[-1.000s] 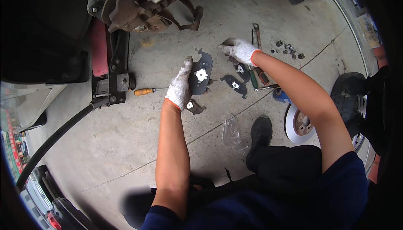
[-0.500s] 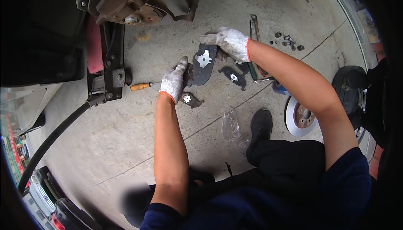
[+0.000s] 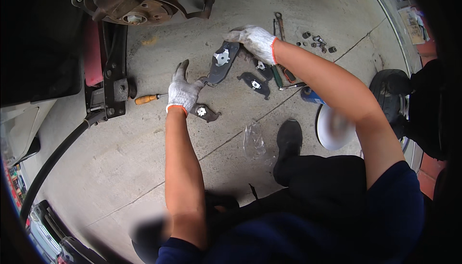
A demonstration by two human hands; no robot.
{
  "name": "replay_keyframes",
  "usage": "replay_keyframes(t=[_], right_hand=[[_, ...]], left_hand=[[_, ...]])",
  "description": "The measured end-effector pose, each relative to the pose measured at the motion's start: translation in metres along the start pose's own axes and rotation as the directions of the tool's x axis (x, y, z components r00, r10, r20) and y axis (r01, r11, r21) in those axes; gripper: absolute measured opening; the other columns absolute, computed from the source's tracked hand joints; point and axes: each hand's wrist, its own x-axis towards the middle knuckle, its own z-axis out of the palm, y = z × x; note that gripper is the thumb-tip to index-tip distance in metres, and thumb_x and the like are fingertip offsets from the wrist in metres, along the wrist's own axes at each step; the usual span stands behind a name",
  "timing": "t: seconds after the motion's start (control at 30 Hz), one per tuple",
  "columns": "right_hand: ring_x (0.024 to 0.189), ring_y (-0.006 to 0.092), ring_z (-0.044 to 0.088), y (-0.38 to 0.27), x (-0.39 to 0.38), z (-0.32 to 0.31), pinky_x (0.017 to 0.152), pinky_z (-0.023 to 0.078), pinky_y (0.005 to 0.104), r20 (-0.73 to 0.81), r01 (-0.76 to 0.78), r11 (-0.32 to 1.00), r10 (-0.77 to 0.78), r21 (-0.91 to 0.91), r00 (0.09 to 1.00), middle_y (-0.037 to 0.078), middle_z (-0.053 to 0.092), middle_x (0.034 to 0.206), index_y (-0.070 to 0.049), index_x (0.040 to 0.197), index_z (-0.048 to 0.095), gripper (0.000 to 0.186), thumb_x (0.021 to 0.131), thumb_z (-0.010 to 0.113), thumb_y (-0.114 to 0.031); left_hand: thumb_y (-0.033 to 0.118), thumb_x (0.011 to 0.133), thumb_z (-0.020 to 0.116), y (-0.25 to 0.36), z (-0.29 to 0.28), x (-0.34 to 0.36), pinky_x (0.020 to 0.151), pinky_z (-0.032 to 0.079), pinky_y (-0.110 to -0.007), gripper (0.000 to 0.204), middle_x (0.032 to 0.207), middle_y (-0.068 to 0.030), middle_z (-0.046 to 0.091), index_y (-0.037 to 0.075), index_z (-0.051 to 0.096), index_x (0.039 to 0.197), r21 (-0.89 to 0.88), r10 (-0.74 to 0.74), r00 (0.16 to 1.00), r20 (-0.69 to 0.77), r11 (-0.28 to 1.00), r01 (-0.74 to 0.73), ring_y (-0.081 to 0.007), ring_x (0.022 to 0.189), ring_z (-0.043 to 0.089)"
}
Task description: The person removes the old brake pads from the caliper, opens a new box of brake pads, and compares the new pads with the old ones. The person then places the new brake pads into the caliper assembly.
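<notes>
A dark brake pad (image 3: 222, 63) with a silver shim on its back hangs tilted above the concrete. Gripping its upper end is my right hand (image 3: 256, 41), in a white knit glove with an orange cuff; its fingertips are partly hidden. My left hand (image 3: 183, 92), gloved alike, has its fingers spread, and the thumb reaches the pad's lower end. Just beside that hand another brake pad (image 3: 205, 113) lies on the floor. Two more, a near brake pad (image 3: 255, 85) and a partly covered brake pad (image 3: 263, 68), lie below my right hand.
A wheel hub (image 3: 137, 11) hangs at the upper left, above a jack (image 3: 114, 73). Around me lie an orange-handled screwdriver (image 3: 146, 99), a wrench (image 3: 279, 25), several sockets (image 3: 318, 41), a blue can (image 3: 312, 96), a brake disc (image 3: 332, 131) and clear plastic wrapping (image 3: 252, 141).
My left fingers have spread and moved away from the brake pad's side. The pad has tilted further, its lower end swinging left, still in my right hand. The whole view has shifted slightly.
</notes>
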Motion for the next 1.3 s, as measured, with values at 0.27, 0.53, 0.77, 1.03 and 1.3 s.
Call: replay_keyframes(t=[0.27,0.53,0.77,1.03,1.3], right_hand=[[0.061,0.0137,0.065,-0.013,-0.008,-0.043,0.055,0.054,0.0318,0.094,-0.052,0.988,0.066,-0.144,0.993,0.012,0.073,0.091,-0.006,0.124,0.071,0.029,0.104,0.064,-0.025],[0.075,0.0174,0.069,-0.016,-0.013,-0.153,0.066,0.057,0.0285,-0.003,-0.026,0.938,0.027,-0.346,1.0,0.011,0.076,0.099,0.001,0.12,0.069,0.054,0.097,0.071,-0.047],[0.07,0.0193,0.07,0.054,-0.1,-0.265,0.065,0.057,0.0338,-0.543,-0.331,0.834,0.045,-0.442,0.839,0.012,0.074,0.089,0.005,0.118,0.071,0.05,0.096,0.069,-0.04],[0.091,0.0293,0.075,0.175,-0.269,-0.268,0.082,0.058,0.0395,-0.799,-0.568,0.762,0.114,-0.311,0.591,0.02,0.076,0.103,0.0,0.119,0.072,0.045,0.094,0.07,-0.037],[0.113,0.039,0.07,0.378,-0.467,-0.234,0.097,0.055,0.0445,-0.925,-0.929,0.367,0.335,-0.045,0.177,0.024,0.074,0.115,-0.003,0.117,0.074,0.05,0.09,0.07,-0.045]], left_hand=[[0.062,0.107,0.042,0.071,0.038,-0.029,0.098,0.056,-0.045,0.079,0.147,-0.0211,0.057,0.002,0.037,0.158,-0.838,0.105,0.833,0.543,0.127,0.53,-0.0347,0.123,0.065],[0.025,0.099,0.07,0.062,0.053,-0.023,0.07,0.06,-0.031,0.041,0.105,-0.0091,0.073,0.002,0.064,0.133,-0.74,-0.153,0.856,0.494,0.441,0.507,-0.0192,0.082,0.071],[0.021,0.085,0.084,0.012,0.052,-0.037,0.054,0.055,-0.031,0.045,0.092,-0.0083,0.073,-0.001,0.069,0.122,0.071,-0.341,0.646,0.683,0.911,0.405,-0.0145,0.069,0.066],[0.015,0.085,0.08,-0.048,0.107,-0.039,0.064,0.055,-0.031,0.044,0.101,-0.0078,0.074,0.0,0.067,0.125,-0.068,-0.1,0.712,0.695,0.977,0.203,-0.0151,0.08,0.066],[0.008,0.087,0.079,-0.011,0.094,-0.022,0.071,0.057,-0.032,0.042,0.105,-0.008,0.074,0.0,0.066,0.127,0.129,-0.332,0.595,0.732,0.925,0.357,-0.0158,0.084,0.068]])
